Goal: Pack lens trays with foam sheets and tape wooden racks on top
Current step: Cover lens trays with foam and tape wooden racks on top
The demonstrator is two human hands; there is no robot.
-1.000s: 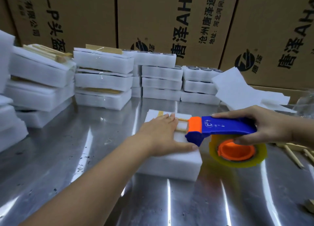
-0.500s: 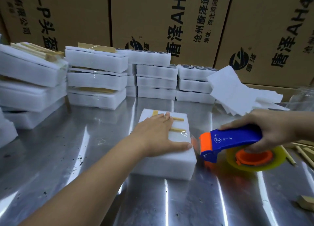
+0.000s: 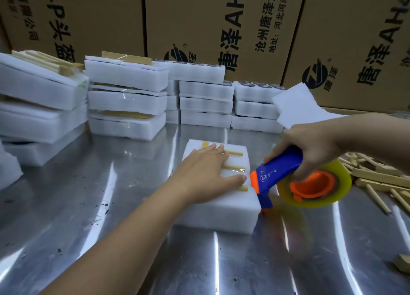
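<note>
Pressing flat with straight fingers, the left hand [image 3: 206, 175] is resting on the pale wooden rack [image 3: 236, 153] that is lying atop the white rectangular foam-wrapped lens tray [image 3: 217, 217] near the middle of the shiny steel table [image 3: 99, 195]. The right hand [image 3: 315, 146] is gripping, fingers curled round it, the blue-and-orange plastic tape dispenser [image 3: 279, 170] carrying a roll of yellowish clear tape [image 3: 341, 184]. The dispenser's orange nose is sitting at the tray's right edge, just beside the left thumb. Stacks of white foam packs [image 3: 126, 99] are standing behind, before brown cardboard boxes [image 3: 199, 17].
</note>
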